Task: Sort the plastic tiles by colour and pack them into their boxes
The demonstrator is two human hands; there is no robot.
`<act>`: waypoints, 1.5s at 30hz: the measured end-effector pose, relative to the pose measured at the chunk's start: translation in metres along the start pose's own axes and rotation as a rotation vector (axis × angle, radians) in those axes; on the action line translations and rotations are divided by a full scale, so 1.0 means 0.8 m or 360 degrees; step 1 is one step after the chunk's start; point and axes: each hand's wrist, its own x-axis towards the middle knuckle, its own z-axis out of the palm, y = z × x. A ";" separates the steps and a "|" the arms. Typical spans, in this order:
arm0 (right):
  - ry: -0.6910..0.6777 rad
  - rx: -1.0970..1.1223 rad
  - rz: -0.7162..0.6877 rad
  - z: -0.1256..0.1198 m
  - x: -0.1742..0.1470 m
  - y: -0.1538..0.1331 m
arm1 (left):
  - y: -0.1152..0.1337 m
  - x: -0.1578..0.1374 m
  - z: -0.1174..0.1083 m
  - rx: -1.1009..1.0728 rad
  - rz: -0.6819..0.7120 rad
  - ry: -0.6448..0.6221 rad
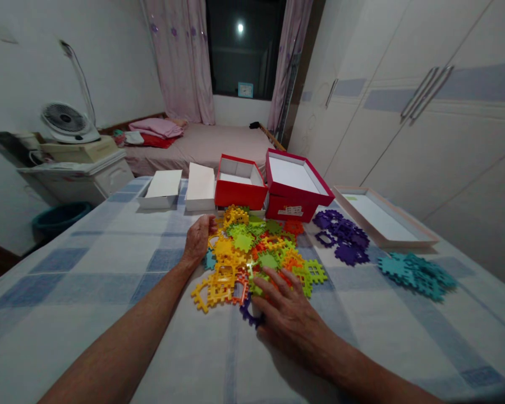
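A mixed pile of plastic building pieces (235, 247), notched along their edges, lies on the bed-like cloth surface in yellow, green, orange and red. At the pile's left edge is my left hand (198, 240), its fingers curled against the yellow pieces; what they hold, if anything, is hidden. My right hand (288, 314) lies palm down over the near right part of the pile, fingers spread, touching green and orange pieces. Beneath its fingers and thumb side a dark purple piece (249, 314) sticks out. One blue piece (210, 259) shows beside my left hand.
Sorted purple pieces (345, 235) and teal pieces (418, 274) form separate heaps on the right. Behind the pile stand a red box (240, 193), a crimson box (292, 206) and two white boxes (200, 196). A shallow tray-like lid (404, 241) lies at right, on the checked cloth (122, 247).
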 end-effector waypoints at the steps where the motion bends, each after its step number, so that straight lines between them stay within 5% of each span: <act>1: 0.0031 -0.0041 -0.0074 0.004 0.001 -0.002 | 0.001 0.000 0.000 -0.0003 -0.0005 0.0001; 5: 0.0173 -0.0141 -0.0319 0.017 0.001 -0.006 | 0.004 -0.001 0.000 -0.0012 -0.0033 0.0036; 13: 0.0389 0.0057 -0.0270 0.026 0.009 -0.006 | 0.006 -0.002 0.000 0.0026 -0.0027 0.0033; 27: 0.0841 0.1005 0.0814 0.004 0.024 0.044 | 0.003 -0.002 0.001 -0.0031 -0.0030 0.0031; 32: 0.1065 0.1056 0.1300 -0.028 0.005 0.128 | -0.002 0.000 0.002 0.0007 -0.0001 0.0011; 37: 0.1101 0.0509 0.1707 -0.052 -0.028 0.233 | -0.007 -0.002 0.000 0.0065 0.0029 -0.0039; 41: 0.1068 -0.0032 0.1432 -0.045 -0.022 0.241 | -0.007 -0.006 0.002 0.0070 0.0012 -0.0121; 45: 0.0659 0.0264 0.0724 -0.025 0.032 0.171 | -0.005 -0.009 0.004 0.0039 0.0010 -0.0159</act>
